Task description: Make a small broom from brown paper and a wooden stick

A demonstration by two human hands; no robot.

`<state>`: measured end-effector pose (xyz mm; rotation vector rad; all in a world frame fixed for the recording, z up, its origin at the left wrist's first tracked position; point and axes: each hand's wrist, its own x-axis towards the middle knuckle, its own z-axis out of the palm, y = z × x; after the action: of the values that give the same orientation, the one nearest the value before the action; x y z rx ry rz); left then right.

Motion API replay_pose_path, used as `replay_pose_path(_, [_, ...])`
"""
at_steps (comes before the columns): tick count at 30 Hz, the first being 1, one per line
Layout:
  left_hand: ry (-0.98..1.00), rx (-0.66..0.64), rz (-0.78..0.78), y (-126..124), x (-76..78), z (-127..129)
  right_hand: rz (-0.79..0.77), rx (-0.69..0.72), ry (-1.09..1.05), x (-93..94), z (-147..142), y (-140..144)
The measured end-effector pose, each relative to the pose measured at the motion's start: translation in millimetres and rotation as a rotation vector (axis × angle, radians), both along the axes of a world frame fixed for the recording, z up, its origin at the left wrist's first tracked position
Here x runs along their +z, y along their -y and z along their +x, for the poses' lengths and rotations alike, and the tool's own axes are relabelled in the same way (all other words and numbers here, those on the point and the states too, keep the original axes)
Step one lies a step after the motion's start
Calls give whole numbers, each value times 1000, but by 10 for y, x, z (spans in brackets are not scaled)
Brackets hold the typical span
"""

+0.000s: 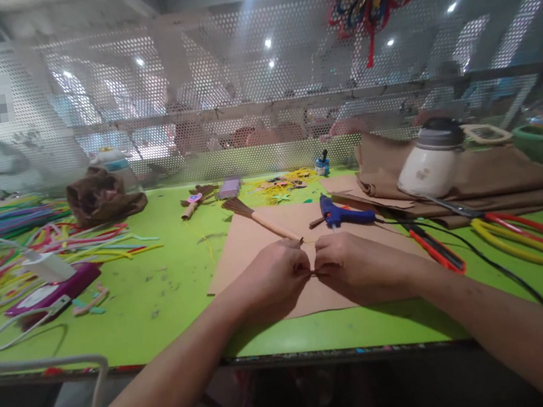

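Brown strip [313,273]: left hand [277,270], right hand [350,261] pinching (both curled).

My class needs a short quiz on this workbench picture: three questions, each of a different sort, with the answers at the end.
1. Multiple choice: What is pinched between the left hand and the right hand?
a) a white bottle
b) a thin brown strip
c) a white plug

2. True or false: The scissors have one yellow and one red handle.

3. Fill in the colour: The glue gun lying beyond the right hand is ____.

Key: 1. b; 2. true; 3. blue.
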<state>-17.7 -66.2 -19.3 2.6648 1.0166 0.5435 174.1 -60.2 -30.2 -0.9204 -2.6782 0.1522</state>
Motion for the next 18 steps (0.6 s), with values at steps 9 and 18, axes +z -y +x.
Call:
replay_pose_path(9, [-66,-16,103,10,17,-18,19,-21,50,11,50,18])
replay_pose_path(18, [-131,8,163,-53,-49,-13,107,-64,125,-20,98,100])
